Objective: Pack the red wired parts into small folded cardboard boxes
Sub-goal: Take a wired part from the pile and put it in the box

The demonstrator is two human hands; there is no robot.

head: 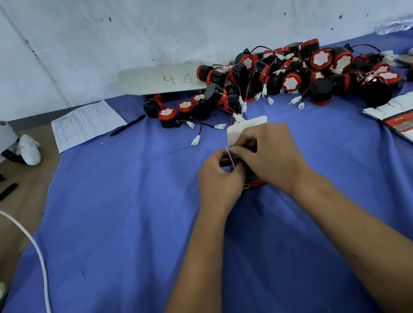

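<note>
Both the left hand and right hand pinch the box flaps. A loose tuck may spring open; parts at 12 o'clock could snag wires.

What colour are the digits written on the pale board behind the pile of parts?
Red, handwritten digits on the pale board; head view.

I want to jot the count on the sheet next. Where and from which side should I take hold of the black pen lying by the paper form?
Pinch the black pen around mid-barrel, from above. It lies flat on the blue cloth, angled with its far end up and right, just right of the paper form. Nothing touches it, so thumb and finger can likely close across its narrow width. Both hands now hold the cardboard box.
</note>
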